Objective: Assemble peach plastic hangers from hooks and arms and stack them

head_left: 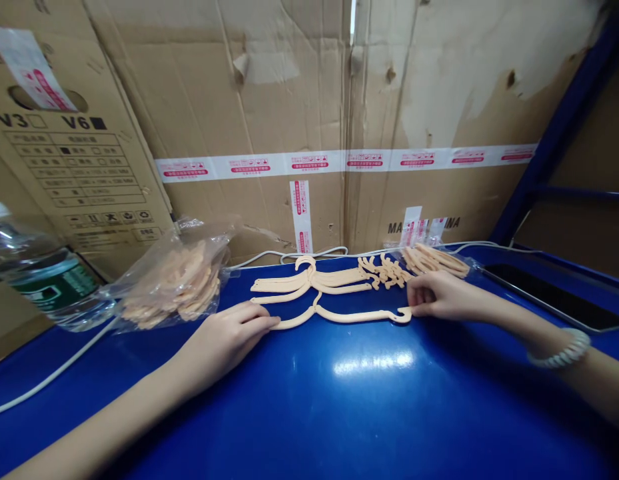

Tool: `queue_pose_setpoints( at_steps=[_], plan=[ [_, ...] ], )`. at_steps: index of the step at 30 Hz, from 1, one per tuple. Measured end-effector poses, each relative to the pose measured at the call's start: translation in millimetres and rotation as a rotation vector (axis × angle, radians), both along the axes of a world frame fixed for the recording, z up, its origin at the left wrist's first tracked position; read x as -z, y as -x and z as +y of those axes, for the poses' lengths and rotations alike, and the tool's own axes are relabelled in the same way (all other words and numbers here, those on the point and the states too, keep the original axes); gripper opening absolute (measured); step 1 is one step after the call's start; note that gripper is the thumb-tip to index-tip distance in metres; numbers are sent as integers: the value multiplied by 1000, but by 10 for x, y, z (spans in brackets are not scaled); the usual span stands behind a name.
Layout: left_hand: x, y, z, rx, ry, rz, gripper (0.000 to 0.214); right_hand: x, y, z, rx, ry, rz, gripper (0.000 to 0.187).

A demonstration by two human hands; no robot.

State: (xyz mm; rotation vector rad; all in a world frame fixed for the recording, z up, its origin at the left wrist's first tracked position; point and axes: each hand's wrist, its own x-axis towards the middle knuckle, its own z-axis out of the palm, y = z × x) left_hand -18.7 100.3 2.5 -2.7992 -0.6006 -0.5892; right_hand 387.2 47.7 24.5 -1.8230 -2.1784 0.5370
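A beige clothes hanger [356, 317] lies flat on the blue table, nearest me. My left hand [234, 330] is closed on its left end, the fingertips hiding that tip. At the other end, a small beige hook [402, 316] meets the hanger's tip. My right hand [434, 297] pinches the outer edge of this hook, thumb and forefinger together. Whether the hook is fastened to the hanger, I cannot tell. Just behind lies a stack of similar hangers [284, 283], their hooks bunched in the middle. A pile of small beige hooks [386, 272] sits beside the stack, near my right hand.
Clear plastic bags hold beige pieces [174, 283] at left and beige loops [434, 260] at back right. A water bottle [49, 280] stands far left; a dark phone [549, 293] lies right. White cable [54, 370] crosses the table [309, 407]. Cardboard [269, 100] walls the back.
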Motion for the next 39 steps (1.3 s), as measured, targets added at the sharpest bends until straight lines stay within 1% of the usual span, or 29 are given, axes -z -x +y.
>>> queue_pose_setpoints(
  at_steps=[4, 8, 12, 15, 17, 20, 25, 30, 33, 35, 37, 39],
  plan=[
    [41, 5, 22, -18, -49, -12, 31, 35, 35, 3, 40, -67, -3, 8],
    [57, 2, 16, -33, -41, -32, 33, 20, 45, -14, 14, -82, 0, 11],
    [34, -2, -7, -57, 15, -58, 29, -39, 11, -28, -32, -33, 2, 17],
    [20, 3, -20, -78, 58, -88, 24, -67, -10, -27, -52, -38, 4, 22],
    [19, 5, -27, -95, 64, -106, 22, -69, -11, -24, -64, -52, 15, 26],
    [15, -3, -47, -107, 83, -123, 20, -50, -2, -20, -76, -33, 28, 30],
    [-3, -23, -94, -92, 181, -100, 19, -13, 6, -23, -91, -41, 22, 28],
    [-23, -27, -96, -77, 235, -149, 21, -41, 3, -47, -104, -13, 41, 26],
    [-73, -47, -91, -88, 280, -260, 21, -89, -20, -53, -114, -75, 39, 26],
    [-118, -67, -92, -145, 333, -391, 21, -132, -37, -56, -111, -156, 51, 28],
    [-154, -84, -97, -237, 444, -531, 23, -177, -48, -59, -83, -243, 91, 31],
    [-177, -92, -102, -317, 591, -655, 27, -212, -52, -63, -51, -295, 154, 37]
  ],
)
